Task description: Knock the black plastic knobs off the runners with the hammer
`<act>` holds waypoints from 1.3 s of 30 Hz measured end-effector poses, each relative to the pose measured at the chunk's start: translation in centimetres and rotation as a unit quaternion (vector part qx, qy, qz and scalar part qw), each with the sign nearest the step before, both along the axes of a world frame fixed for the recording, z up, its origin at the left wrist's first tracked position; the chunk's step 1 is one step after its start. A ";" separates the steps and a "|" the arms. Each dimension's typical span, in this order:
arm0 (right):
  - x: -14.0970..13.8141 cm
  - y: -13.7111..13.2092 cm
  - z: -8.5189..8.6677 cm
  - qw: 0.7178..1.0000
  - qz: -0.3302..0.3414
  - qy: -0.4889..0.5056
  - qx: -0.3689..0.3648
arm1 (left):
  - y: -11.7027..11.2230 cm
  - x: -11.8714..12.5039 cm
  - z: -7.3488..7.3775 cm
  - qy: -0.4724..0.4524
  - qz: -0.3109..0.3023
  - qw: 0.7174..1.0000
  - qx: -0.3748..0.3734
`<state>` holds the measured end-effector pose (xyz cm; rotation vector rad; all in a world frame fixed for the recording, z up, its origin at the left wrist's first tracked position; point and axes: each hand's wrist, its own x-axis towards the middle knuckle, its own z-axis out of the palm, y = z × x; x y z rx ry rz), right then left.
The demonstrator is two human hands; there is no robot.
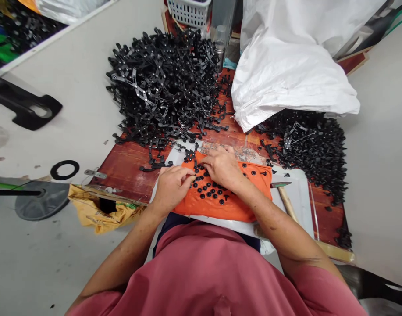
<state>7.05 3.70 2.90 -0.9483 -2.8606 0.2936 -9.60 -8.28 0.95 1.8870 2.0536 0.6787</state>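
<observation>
My left hand rests on an orange cloth with its fingers pinched together among several small black round pieces. My right hand lies just beside it, fingers curled down over a black linked strip at the cloth's far edge. What each hand actually grips is hidden under the fingers. The cloth covers a white board on a low red-brown wooden table.
A big heap of black linked parts fills the table's far left, and a second heap lies at the right under a white sack. A hammer lies right of the cloth. A yellow bag sits at left.
</observation>
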 end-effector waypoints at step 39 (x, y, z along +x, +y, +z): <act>12.0 -7.6 -1.4 0.976 -0.166 0.142 0.008 | -2.4 2.2 0.4 0.114 -0.158 0.981 0.014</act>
